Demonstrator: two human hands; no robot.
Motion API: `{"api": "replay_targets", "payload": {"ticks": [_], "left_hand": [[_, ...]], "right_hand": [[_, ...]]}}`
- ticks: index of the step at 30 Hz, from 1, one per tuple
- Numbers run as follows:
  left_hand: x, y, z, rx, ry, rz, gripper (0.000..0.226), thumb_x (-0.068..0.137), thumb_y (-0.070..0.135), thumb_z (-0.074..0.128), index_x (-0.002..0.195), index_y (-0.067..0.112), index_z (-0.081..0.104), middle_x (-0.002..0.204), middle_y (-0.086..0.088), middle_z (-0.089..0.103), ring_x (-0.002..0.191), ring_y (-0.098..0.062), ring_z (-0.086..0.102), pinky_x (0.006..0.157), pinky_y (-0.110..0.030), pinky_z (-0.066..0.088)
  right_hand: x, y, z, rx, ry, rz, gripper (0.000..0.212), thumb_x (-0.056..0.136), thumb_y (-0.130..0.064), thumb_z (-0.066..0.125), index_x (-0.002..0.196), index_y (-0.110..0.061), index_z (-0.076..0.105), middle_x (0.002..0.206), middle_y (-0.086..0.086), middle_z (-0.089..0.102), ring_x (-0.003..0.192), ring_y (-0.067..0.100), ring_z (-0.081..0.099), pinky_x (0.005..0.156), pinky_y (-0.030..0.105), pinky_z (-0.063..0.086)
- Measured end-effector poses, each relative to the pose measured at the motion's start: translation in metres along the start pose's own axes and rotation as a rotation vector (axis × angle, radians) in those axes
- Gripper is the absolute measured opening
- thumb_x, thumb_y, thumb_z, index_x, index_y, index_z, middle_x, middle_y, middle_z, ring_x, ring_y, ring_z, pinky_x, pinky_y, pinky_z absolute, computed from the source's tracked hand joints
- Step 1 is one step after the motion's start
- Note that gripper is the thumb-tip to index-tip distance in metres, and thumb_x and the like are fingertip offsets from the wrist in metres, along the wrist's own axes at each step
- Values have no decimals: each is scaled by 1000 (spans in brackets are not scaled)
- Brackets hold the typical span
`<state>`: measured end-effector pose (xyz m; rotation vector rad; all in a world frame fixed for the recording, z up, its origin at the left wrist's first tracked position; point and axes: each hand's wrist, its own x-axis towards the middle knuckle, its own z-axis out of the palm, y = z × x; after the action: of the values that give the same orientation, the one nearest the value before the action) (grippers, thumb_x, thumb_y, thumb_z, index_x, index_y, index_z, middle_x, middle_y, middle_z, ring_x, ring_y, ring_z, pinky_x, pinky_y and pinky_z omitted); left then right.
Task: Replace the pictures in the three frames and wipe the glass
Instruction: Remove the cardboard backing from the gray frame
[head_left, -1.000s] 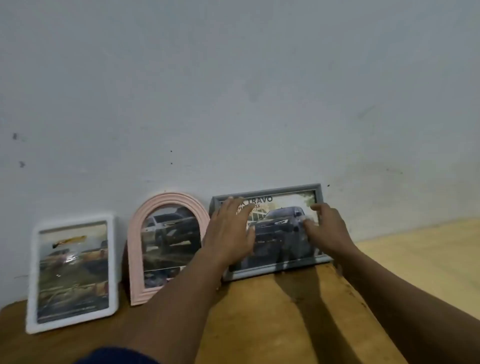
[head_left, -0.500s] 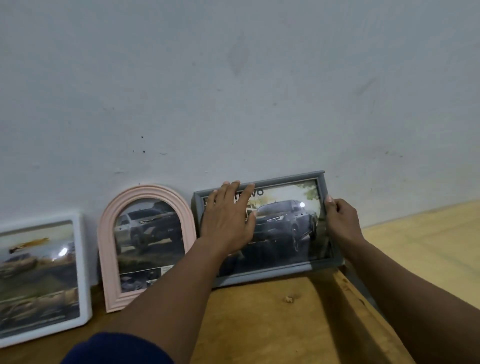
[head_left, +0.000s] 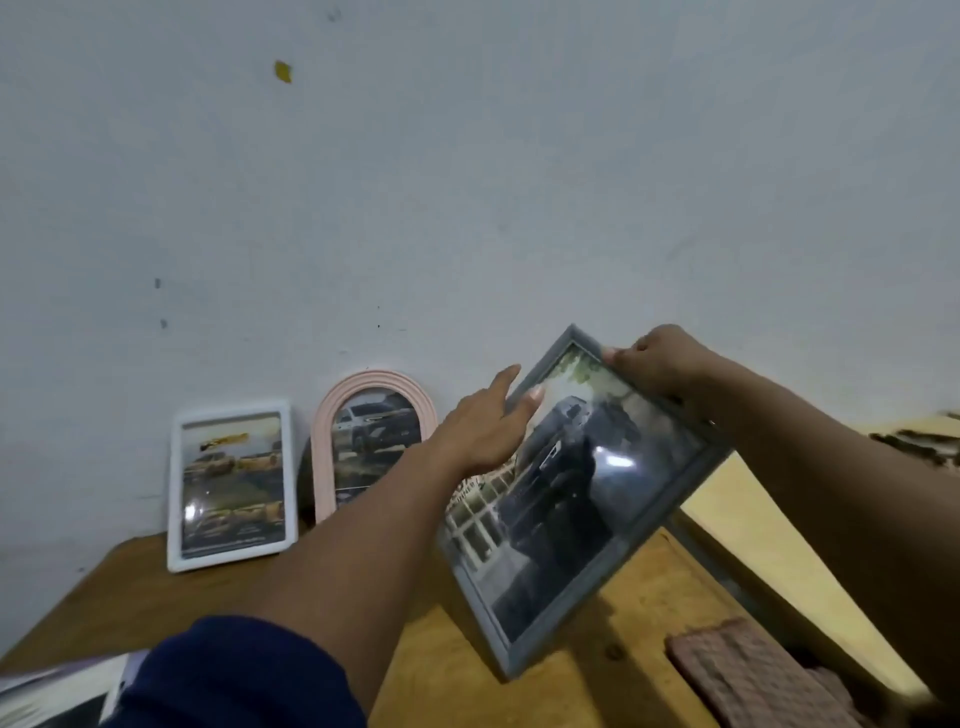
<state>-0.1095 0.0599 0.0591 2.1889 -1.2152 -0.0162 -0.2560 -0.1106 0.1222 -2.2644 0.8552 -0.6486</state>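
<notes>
Right hand (head_left: 655, 359) gripping the top edge of the tilted grey frame (head_left: 574, 499) above the wooden table (head_left: 452, 644), left hand (head_left: 485, 423) resting open-fingered against its left edge, both arms extending forward

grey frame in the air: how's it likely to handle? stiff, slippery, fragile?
Likely stiff: the grey frame keeps flat while tilted off the table. Probably light, since the right hand has a grip on only its top corner, with the left hand touching its edge. The glare suggests glazing: probably smooth, perhaps fragile.

Three picture frames: grey (head_left: 571, 499), pink arched (head_left: 375, 441), white (head_left: 232, 486). One cloth (head_left: 748, 670). Two hands: left (head_left: 483, 426), right (head_left: 657, 358).
</notes>
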Motion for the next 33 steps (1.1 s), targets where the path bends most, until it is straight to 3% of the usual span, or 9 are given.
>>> {"api": "replay_targets", "payload": {"ticks": [4,7,13,16,22,24,28,30,33], "left_hand": [[-18,19,-24,-156,68,6,82,91,82,13,156,35,29,161,-2,38,146,-32,36,120,-50,26],[-30,15,-38,-243,125,-2,80,94,78,11,153,30,37,160,2,39,147,-24,34,122,-50,23],[-68,-5,-77,-403,216,-73,90,82,87,26,151,32,44,156,1,45,141,-21,43,117,-50,35],[-85,-19,-98,-365,253,-138,99,71,97,36,146,34,48,149,3,51,130,-22,52,109,-47,44],[-122,-45,-129,-457,299,-168,15,107,35,40,107,26,52,100,9,53,103,-17,51,92,-39,41],[-138,-60,-133,-584,333,-239,16,107,40,42,103,34,56,96,12,53,96,-14,55,91,-36,44],[-168,-92,-129,-888,413,-376,30,103,39,51,131,32,57,108,7,59,100,-18,62,80,-34,53],[-180,-111,-117,-813,392,-441,28,105,31,48,131,29,59,106,2,62,97,-19,63,76,-32,51],[-192,-138,-79,-734,266,-524,33,106,26,46,133,35,62,117,-2,70,108,-20,64,93,-35,51]], "right_hand": [[-19,-64,6,-303,-83,-85,42,93,-41,63,101,0,61,102,14,64,86,26,58,68,31,42],[-37,-104,20,-449,-166,-129,26,99,-24,53,106,-1,64,101,14,61,78,23,55,58,28,40],[-57,-135,47,127,-426,-55,23,101,-18,52,89,-1,63,79,12,66,57,21,64,49,27,52],[-66,-140,68,279,-539,-129,25,102,-16,48,102,0,68,90,15,69,70,24,69,67,37,61],[-91,-138,124,324,-563,-312,22,100,-21,53,109,-7,69,104,19,70,84,25,67,72,38,57],[-99,-131,142,284,-585,-353,25,100,-23,54,115,-8,68,103,20,66,86,27,61,70,39,51],[-109,-105,178,39,-642,-416,33,100,-30,54,125,-12,65,125,7,62,106,28,59,88,36,47],[-110,-83,196,-88,-680,-367,36,100,-32,54,129,-15,63,131,3,58,110,20,54,92,32,42],[-108,-41,221,-187,-624,-292,42,95,-44,55,130,-23,60,131,1,58,114,20,52,91,33,43]]}}
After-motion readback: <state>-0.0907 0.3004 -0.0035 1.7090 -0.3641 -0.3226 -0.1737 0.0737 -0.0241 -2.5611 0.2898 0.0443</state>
